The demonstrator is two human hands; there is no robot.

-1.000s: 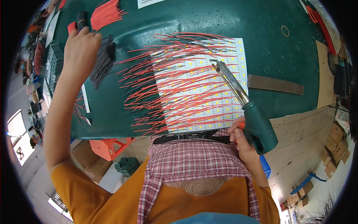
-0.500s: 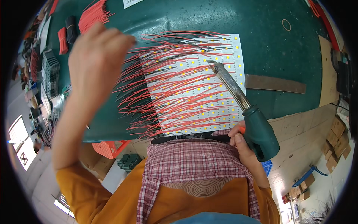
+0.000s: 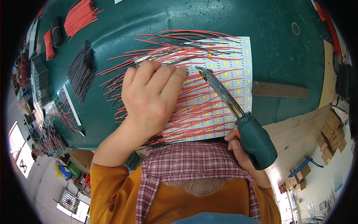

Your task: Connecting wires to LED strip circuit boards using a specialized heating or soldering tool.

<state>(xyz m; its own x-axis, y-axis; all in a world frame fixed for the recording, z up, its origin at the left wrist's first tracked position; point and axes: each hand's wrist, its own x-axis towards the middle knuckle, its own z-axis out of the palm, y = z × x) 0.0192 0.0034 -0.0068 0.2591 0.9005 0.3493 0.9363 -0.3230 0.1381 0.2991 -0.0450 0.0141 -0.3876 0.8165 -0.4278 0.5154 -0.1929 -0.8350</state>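
My right hand [image 3: 238,147] is wrapped around the dark green handle of a soldering iron [image 3: 223,95]. Its worn metal tip reaches over a white LED board [image 3: 247,74] dotted with yellow squares. Just left of that tip, my left hand [image 3: 151,97] is closed in a pinch on a thin wire, whose colour I cannot tell. Rows of red and black wires [image 3: 205,99] lie across the board and stick out past its left edge. The left hand covers part of these wires and the board beneath.
On the green tabletop [image 3: 276,56], a bundle of black wires [image 3: 82,69] and a red wire pile [image 3: 80,18] lie at the left. Two tied bundles sit beside them. A flat brown strip [image 3: 279,90] is right of the board, and a rubber band [image 3: 295,28] lies farther back.
My left hand has come down from near the red wire pile to the board, uncovering the black wire bundle. The iron's tip has shifted slightly left, towards that hand.
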